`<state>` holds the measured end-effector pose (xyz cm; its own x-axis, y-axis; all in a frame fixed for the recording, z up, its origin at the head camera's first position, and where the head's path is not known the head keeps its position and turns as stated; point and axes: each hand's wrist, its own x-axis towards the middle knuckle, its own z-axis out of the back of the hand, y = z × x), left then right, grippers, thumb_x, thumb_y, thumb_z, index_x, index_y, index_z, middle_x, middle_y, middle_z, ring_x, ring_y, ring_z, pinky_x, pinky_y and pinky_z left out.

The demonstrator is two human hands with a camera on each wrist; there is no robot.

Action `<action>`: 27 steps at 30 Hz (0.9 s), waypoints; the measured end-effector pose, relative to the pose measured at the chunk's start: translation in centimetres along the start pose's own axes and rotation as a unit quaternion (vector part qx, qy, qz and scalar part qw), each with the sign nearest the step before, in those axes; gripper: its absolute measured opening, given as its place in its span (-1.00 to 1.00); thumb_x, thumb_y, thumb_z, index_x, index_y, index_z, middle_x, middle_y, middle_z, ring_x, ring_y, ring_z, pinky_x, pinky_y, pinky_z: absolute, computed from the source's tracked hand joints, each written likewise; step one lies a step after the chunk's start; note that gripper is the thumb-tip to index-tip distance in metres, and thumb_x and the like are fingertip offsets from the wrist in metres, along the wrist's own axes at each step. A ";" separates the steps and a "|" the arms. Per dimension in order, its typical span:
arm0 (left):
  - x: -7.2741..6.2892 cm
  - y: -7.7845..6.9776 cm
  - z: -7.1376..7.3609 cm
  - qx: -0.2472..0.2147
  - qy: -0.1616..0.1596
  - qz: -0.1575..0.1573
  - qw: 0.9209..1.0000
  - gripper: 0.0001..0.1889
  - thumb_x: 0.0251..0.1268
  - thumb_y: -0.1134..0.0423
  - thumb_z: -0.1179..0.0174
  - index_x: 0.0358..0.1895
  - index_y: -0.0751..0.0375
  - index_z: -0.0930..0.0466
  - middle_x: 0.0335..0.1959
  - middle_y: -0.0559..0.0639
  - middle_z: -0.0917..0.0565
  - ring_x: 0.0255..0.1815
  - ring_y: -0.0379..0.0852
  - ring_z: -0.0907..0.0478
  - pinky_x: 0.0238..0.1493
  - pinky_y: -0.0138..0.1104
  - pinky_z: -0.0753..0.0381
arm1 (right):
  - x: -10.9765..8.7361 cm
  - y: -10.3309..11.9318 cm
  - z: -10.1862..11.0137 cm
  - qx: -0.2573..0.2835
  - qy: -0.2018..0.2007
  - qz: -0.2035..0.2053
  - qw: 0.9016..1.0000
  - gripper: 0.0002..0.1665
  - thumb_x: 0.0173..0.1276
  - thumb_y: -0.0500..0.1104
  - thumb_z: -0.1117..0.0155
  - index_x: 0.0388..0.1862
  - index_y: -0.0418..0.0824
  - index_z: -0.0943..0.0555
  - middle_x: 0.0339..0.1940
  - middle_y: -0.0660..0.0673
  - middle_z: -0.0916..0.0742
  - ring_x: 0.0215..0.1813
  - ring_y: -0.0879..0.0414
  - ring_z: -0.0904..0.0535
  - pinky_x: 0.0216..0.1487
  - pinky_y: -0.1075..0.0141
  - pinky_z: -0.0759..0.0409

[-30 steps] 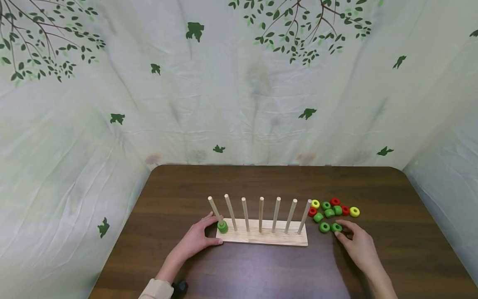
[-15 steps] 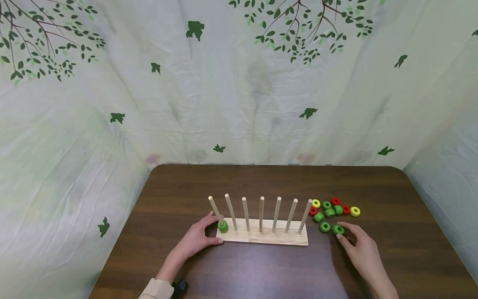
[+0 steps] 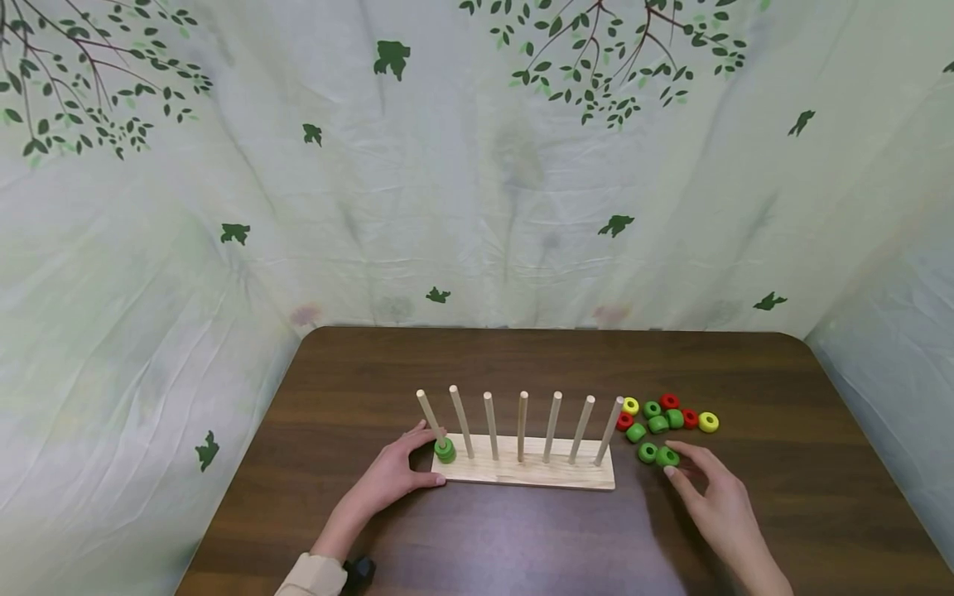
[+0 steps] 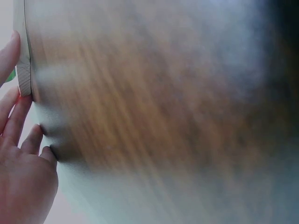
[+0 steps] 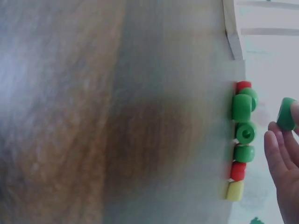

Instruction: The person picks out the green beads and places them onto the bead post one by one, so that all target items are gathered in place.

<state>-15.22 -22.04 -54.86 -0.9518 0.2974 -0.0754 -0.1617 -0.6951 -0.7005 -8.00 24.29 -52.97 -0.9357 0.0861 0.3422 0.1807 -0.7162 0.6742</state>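
Note:
A pale wooden peg board with several upright pegs lies on the table. Its leftmost peg carries green beads low down. My left hand grips the board's left end, thumb at the front edge and fingers reaching behind. In the left wrist view, fingers and thumb bracket the board's end. Off the board's right end, my right hand pinches a green bead between thumb and fingers. The right wrist view shows this held bead raised above the tabletop.
Right of the board lie loose beads: several green ones, including one beside the held bead, plus red beads and yellow beads. The brown table ends at a leaf-patterned cloth.
My right hand has picked up the green bead, shifting slightly right and then back left with it. The left hand stays on the board's end.

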 end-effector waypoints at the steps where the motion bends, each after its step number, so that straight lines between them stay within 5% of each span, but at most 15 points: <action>1: 0.0 0.0 0.0 0.000 0.001 0.000 1.000 -0.29 -0.10 0.01 -0.57 0.25 -0.13 -0.57 0.41 0.12 -0.38 0.49 0.09 -0.18 0.33 0.10 -0.27 | 0.0 0.2 0.0 0.000 0.002 0.001 1.000 -0.56 0.21 -0.34 -0.46 0.08 -0.16 -0.65 -0.08 -0.04 -0.72 -0.22 0.29 -0.62 -0.16 0.59 -0.46; 11: 0.0 0.1 0.0 -0.003 0.003 0.002 1.000 -0.29 -0.10 -0.01 -0.57 0.25 -0.12 -0.57 0.41 0.11 -0.39 0.49 0.08 -0.17 0.34 0.10 -0.26 | -0.1 1.4 -0.4 0.071 0.024 0.043 0.996 -0.55 0.14 -0.46 -0.45 0.03 -0.26 -0.65 -0.12 -0.02 -0.70 -0.24 0.27 -0.63 -0.14 0.60 -0.51; 27: 0.1 0.0 0.0 -0.005 0.002 -0.005 1.000 -0.28 -0.12 0.00 -0.58 0.24 -0.08 -0.58 0.37 0.06 -0.44 0.49 0.08 -0.17 0.34 0.11 -0.25 | 0.7 3.5 0.0 0.119 0.069 0.090 0.986 -0.41 0.01 -0.47 -0.54 0.02 -0.07 -0.65 -0.10 0.08 -0.68 -0.17 0.25 -0.65 -0.08 0.48 -0.58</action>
<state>-15.30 -22.06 -54.88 -0.9490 0.3067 -0.0724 -0.1675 -0.6856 -0.7085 -7.99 21.86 -50.38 -0.9113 -0.1345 0.3891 0.3983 -0.5272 0.7507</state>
